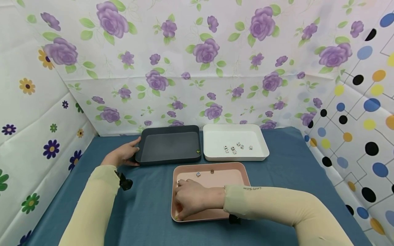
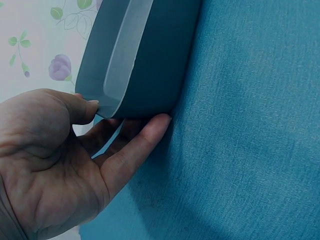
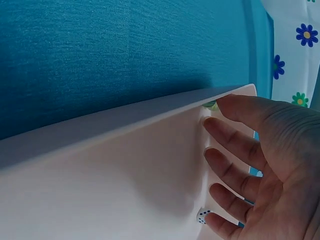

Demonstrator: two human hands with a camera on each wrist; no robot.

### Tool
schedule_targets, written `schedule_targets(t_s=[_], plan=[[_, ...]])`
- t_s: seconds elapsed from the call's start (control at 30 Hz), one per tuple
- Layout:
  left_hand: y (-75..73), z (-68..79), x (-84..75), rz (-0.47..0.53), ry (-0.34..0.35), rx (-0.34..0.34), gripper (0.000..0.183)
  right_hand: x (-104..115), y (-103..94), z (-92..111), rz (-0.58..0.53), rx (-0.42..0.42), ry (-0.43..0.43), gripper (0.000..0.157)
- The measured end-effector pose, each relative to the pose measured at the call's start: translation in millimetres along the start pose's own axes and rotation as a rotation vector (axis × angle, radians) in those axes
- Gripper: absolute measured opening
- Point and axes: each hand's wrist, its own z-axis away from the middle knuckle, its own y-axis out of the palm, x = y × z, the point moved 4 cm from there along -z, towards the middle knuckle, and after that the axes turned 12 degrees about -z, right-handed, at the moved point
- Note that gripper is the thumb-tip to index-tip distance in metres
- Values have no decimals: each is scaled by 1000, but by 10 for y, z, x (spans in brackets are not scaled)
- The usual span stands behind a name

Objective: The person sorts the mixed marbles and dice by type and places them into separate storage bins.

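Observation:
My left hand point(image 1: 124, 154) grips the left end of the dark grey tray point(image 1: 169, 145), thumb on the rim and fingers against the outer wall in the left wrist view. My right hand point(image 1: 194, 196) reaches into the pink tray point(image 1: 215, 215), fingers spread. In the right wrist view its thumb tip is at a small green piece point(image 3: 210, 105) in the tray's corner, with the index fingertip just beside it. A white die with blue dots point(image 3: 203, 215) lies by the little finger. Another white die point(image 1: 198, 174) and a small brown piece point(image 1: 212, 171) sit near the tray's far side.
Behind the pink tray, a white tray point(image 1: 212, 136) holds several white dice point(image 1: 233, 148). A small yellow-green piece point(image 1: 198, 151) lies in the dark tray's right end. Blue cloth point(image 1: 147, 212) covers the table, with patterned sheets point(image 1: 184, 85) at the back and sides.

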Motion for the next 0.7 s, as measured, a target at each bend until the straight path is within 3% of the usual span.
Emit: schedule_targets(t_s=[0.23, 0.7], plan=[[0, -3, -3, 3, 5, -1, 64, -8, 16, -4, 6, 14, -12, 31], [4, 12, -9, 7, 2, 4, 64, 11, -12, 31, 30, 106, -75, 16]])
